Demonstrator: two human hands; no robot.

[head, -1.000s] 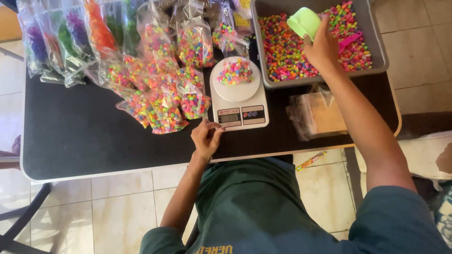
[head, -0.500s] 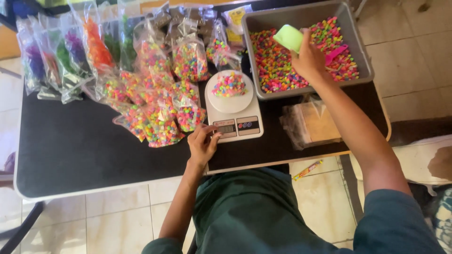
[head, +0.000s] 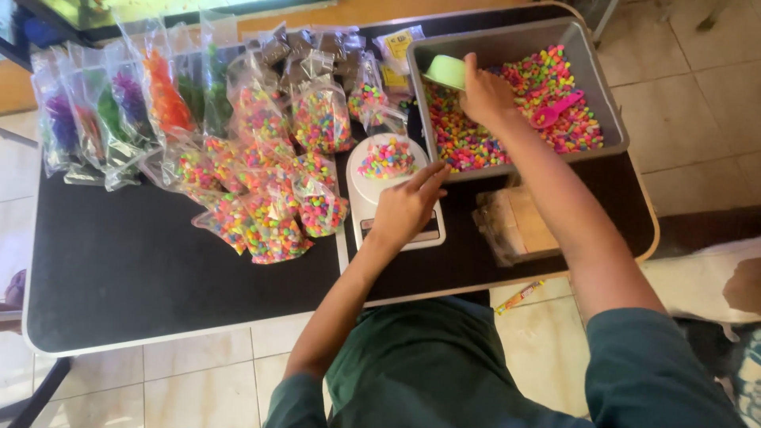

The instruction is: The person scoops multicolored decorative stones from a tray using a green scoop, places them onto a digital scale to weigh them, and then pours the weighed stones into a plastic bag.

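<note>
At table's far-right corner | right hand (head: 485, 95) grips green scoop (head: 445, 71) over bead tray (head: 602, 103) | left hand (head: 406, 204) open, touching scale (head: 361, 190) | bowl (head: 386, 158) part-filled, many bags (head: 269, 222) filled, tray still full

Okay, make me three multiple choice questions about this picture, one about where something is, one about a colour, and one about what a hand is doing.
1. Where does the pink scoop lie?
A. In the grey tub, on the coloured pebbles
B. On the floor
C. On the scale

2. What colour is the small cup in the right hand?
A. Red
B. Light green
C. Black

3. What is the left hand doing?
A. Hanging below the table
B. Gripping a filled bag
C. Resting over the white scale, beside its heap of pebbles

Answers: 1 A, the scoop sits among the pebbles inside the tub. 2 B, the cup at the tub's edge is pale green. 3 C, its fingers reach across the scale platform.
</note>
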